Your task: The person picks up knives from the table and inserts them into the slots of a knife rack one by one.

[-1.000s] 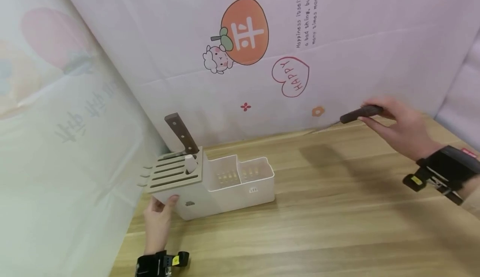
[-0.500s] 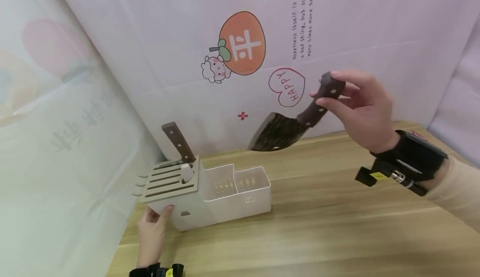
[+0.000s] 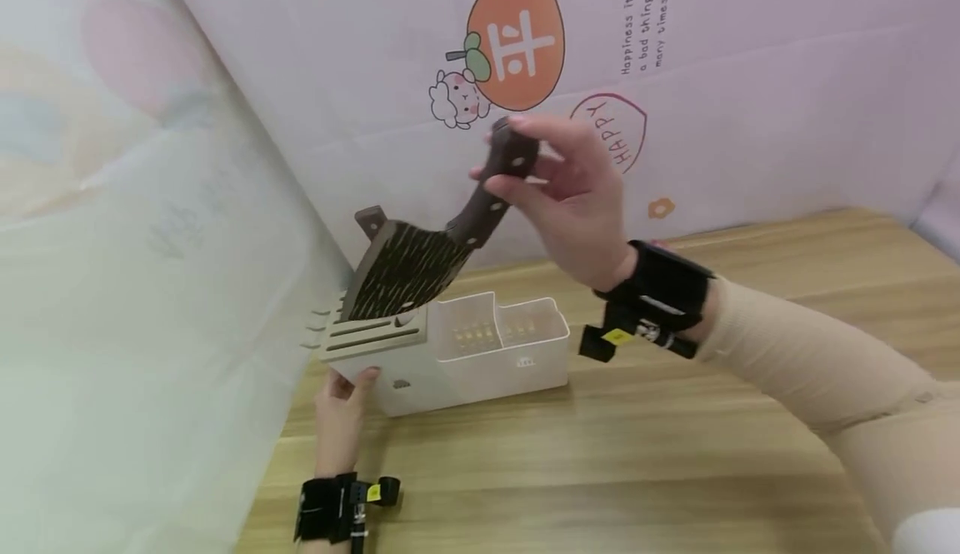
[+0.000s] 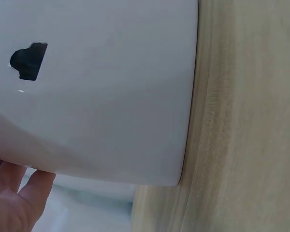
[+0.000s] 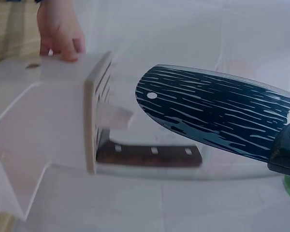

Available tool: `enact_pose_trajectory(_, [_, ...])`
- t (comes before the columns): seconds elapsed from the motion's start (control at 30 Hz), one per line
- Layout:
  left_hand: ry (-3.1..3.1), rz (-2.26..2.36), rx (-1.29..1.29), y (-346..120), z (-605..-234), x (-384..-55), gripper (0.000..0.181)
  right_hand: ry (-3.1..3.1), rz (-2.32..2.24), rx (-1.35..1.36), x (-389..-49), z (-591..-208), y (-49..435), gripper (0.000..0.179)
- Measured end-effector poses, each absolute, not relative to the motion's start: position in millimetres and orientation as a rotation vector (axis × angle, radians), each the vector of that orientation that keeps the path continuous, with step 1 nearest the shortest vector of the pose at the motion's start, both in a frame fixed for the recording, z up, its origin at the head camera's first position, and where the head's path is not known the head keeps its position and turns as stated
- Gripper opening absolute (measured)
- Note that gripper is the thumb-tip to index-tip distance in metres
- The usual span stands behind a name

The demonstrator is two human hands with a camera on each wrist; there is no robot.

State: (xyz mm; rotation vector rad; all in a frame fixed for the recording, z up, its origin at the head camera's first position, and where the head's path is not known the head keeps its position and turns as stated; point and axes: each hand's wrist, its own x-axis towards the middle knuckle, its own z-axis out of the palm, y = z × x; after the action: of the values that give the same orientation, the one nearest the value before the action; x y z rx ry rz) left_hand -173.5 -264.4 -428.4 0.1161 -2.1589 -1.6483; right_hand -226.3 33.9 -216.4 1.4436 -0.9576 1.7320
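My right hand [image 3: 573, 196] pinches the dark brown handle of a cleaver [image 3: 408, 269]. Its dark, streaked blade slants down to the left, over the slotted top of a white knife block [image 3: 480, 375]. The right wrist view shows the blade apart from the slots. My left hand [image 3: 341, 416] grips the block's near left end; its fingertips [image 4: 41, 181] touch the edge in the left wrist view. Another knife [image 5: 150, 155] with a brown riveted handle sits in the rear slot. A white handle [image 5: 113, 116] also sticks out of the top. In the head view, the blade hides part of the slots.
Two open compartments [image 3: 532, 341] form the block's right end. Several hooks [image 3: 315, 329] project from its left side. The wooden table [image 3: 600, 462] meets a printed cloth wall [image 3: 360, 54] behind and a pale cloth [image 3: 150, 287] on the left.
My right hand has swung the cleaver leftward from the table's right side to above the block, turning the blade's broad face into view. My left hand stays on the block.
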Motion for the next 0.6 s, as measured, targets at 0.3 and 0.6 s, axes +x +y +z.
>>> enact_pose_trajectory(0.3, [-2.119, -1.740, 0.065, -260.8, -436.1, -172.5, 0.040, -1.173, 1.729, 1.472, -229.2, -231.4, -2.6, 0.046])
enact_pose_trajectory(0.6, [-2.084, -1.728, -0.023, -267.1, -432.0, -174.0, 0.039, -1.355, 1.611, 1.424, -229.9, -211.8, -9.3, 0.044])
